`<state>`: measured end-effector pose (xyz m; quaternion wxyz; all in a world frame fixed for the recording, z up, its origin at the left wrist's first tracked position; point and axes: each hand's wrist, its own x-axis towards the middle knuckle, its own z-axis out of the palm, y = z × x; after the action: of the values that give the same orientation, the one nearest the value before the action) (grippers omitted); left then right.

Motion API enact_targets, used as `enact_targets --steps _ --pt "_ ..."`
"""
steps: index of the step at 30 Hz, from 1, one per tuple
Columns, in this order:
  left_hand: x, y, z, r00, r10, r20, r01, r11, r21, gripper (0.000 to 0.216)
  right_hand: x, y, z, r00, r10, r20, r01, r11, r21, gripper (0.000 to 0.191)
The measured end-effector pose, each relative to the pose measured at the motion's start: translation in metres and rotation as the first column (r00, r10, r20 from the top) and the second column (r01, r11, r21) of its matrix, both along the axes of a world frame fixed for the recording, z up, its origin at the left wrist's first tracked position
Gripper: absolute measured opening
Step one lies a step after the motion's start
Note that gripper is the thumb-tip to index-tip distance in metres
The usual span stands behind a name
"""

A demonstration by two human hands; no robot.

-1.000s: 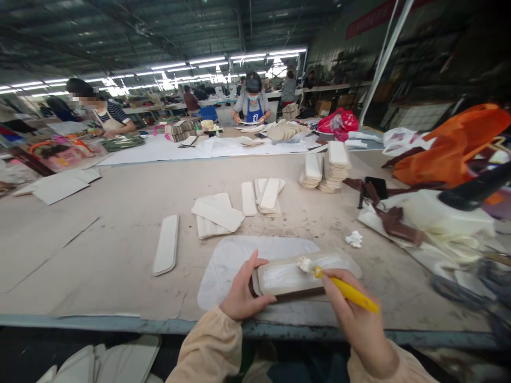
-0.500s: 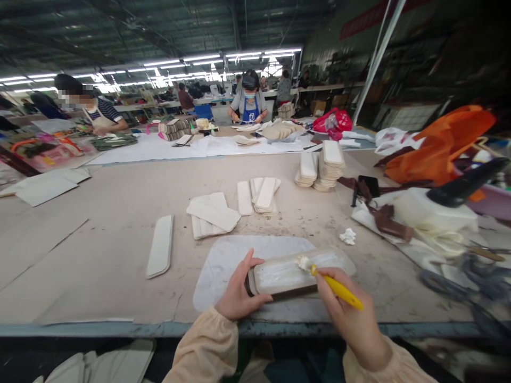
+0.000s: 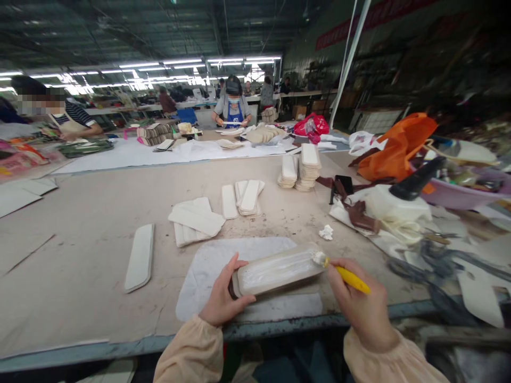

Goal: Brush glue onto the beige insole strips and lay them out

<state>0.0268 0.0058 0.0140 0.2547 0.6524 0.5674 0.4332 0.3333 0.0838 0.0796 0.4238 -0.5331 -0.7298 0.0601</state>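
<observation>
My left hand (image 3: 227,296) grips the left end of a long rounded panel (image 3: 279,271), thumb along the near edge and fingers at the far side. Wet white streaks run along the panel's pale top. In my right hand (image 3: 358,298) is a yellow-handled brush (image 3: 350,279), its whitish bristles touching the panel near its right end. Under the panel lies a pale sheet (image 3: 195,282) with rounded corners. A single white strip (image 3: 139,257) rests to the left, and a loose pile of white strips (image 3: 197,221) lies beyond the sheet.
Strip stacks (image 3: 308,167) stand at the back right, with a smaller pile (image 3: 249,197) nearer. A crumpled white scrap (image 3: 326,232) lies right of the panel. Farther right are a white container with a black spout (image 3: 399,207), scissors (image 3: 437,235) and an orange bag (image 3: 399,146). Co-workers sit across.
The brush has moved along the panel from right of its middle to near its right end. The panel's right end now tilts farther up and away. My view has swung right.
</observation>
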Motion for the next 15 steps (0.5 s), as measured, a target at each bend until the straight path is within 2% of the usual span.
enact_targets --steps 3,5,7,8,10,12,15 --pt "0.0 0.0 0.0 1.0 0.005 -0.013 -0.005 1.0 0.005 0.095 -0.009 -0.007 0.005 0.985 0.157 -0.077 -0.164 0.982 -0.095 0.019" --pt "0.0 0.0 0.0 1.0 0.006 -0.024 -0.006 1.0 0.009 0.094 -0.016 -0.011 0.008 0.948 0.259 -0.185 -0.292 0.939 -0.182 0.019" --pt "0.0 0.0 -0.001 0.999 0.015 -0.034 -0.014 1.0 0.01 0.092 -0.018 -0.012 0.009 0.919 0.291 -0.267 -0.356 0.903 -0.241 0.021" --pt "-0.001 -0.001 -0.001 0.999 0.02 -0.039 -0.02 1.0 0.009 0.091 -0.016 -0.009 0.009 0.92 0.272 -0.281 -0.346 0.901 -0.261 0.022" --pt "-0.001 -0.001 -0.002 0.999 0.027 -0.047 -0.026 1.0 0.01 0.09 -0.005 -0.001 0.007 0.955 0.158 -0.251 -0.23 0.929 -0.291 0.024" --pt "-0.002 -0.001 -0.003 0.999 0.023 -0.045 -0.022 1.0 0.011 0.089 0.012 0.008 0.006 0.983 -0.018 -0.184 -0.037 0.956 -0.291 0.025" --pt "-0.003 0.0 -0.004 0.999 0.019 -0.031 -0.018 1.0 0.016 0.088 0.031 0.018 0.008 0.965 -0.207 -0.16 0.164 0.956 -0.245 0.026"
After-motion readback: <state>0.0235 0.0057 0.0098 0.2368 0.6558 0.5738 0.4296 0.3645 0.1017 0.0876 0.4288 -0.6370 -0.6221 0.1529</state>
